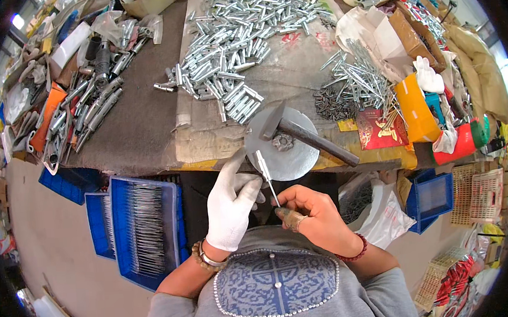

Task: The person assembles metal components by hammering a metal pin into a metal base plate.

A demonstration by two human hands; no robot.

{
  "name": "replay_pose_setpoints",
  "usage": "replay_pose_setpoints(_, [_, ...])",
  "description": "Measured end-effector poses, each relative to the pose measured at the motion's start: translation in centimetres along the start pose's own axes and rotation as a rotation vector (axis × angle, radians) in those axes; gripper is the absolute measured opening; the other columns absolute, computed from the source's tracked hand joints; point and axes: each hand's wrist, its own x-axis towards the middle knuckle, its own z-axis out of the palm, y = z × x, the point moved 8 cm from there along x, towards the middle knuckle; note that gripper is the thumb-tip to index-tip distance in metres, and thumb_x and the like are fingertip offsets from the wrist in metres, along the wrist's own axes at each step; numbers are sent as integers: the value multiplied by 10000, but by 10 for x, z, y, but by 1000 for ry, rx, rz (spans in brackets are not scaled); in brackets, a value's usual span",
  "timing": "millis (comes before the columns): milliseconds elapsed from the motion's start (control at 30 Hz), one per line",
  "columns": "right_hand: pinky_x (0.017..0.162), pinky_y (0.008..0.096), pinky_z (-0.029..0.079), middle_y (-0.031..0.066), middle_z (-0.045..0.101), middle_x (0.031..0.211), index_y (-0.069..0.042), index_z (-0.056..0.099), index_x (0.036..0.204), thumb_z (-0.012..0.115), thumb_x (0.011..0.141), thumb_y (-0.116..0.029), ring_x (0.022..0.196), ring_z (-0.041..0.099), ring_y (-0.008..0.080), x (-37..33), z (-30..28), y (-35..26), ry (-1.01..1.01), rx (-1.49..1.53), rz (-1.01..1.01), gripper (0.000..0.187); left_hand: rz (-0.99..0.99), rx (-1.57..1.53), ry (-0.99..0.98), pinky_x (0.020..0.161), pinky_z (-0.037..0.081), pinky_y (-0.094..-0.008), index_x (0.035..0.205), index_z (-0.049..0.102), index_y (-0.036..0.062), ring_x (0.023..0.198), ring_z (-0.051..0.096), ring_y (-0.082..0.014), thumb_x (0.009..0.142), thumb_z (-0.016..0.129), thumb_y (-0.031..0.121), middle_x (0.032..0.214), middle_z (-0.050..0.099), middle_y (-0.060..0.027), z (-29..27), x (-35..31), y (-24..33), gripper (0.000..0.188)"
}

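Observation:
My right hand [318, 215] is bare but for a dark worn cover on the thumb. Its thumb and index finger pinch the lower end of a thin metal rod. At the rod's upper end is a shiny metal sleeve [262, 162], tilted over the near edge of a round metal plate [295, 166]. Close beside the sleeve, my left hand [229, 203] wears a white glove. Its fingers are parted and loosely curved; whether they touch the sleeve is unclear. On the plate rests a hammer [317, 140], head away from me, handle toward the right.
Metal sleeves [224, 50] pile up at the far middle of the bench. To the right lie thin rods [359, 70], small dark pieces [339, 101] and a red packet [381, 130]. Tools [91, 104] crowd the left. Blue crates [179, 221] with rods stand below left.

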Motion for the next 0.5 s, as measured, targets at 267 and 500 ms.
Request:
replay_pose_setpoints(267, [675, 259, 503, 12, 688, 840, 1, 699, 1194, 746, 997, -40, 756, 618, 60, -2, 15, -1, -45, -59, -24, 206, -37, 7, -46, 714, 552, -257, 1643, 389, -24, 822, 679, -127, 972, 705, 135, 1058, 778, -122, -3, 0, 3, 759])
replay_pose_setpoints(500, [682, 288, 510, 73, 690, 830, 3, 707, 1206, 757, 959, -40, 735, 598, 88, 0, 25, 11, -32, -17, -33, 256, -37, -139, -47, 727, 500, -243, 1571, 451, -34, 810, 627, -102, 938, 739, 112, 1016, 763, -106, -9, -2, 2, 711])
